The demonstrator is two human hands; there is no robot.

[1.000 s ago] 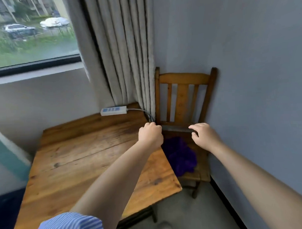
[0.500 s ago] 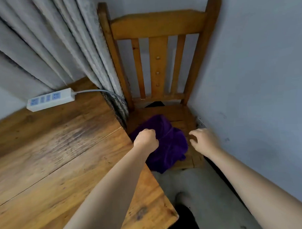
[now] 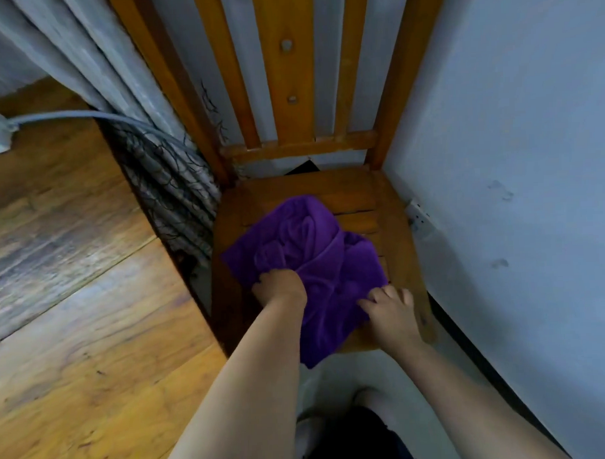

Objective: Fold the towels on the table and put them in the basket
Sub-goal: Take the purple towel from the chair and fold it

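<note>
wooden chair seat (image 3: 394,233), both hands now down on, gripping, the purple towel (image 3: 315,249)

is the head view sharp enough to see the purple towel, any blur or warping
Head view: purple towel and both hands, left hand and right hand, fairly sharp; table smeared toward the left edge; wide-angle lens bends the chair slats; soft, even light.

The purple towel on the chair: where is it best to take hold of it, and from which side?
The purple towel lies crumpled, its near corner hanging over the seat front. Judging by that, grip the near edge at two spread points from above, as the left hand and right hand do.
</note>
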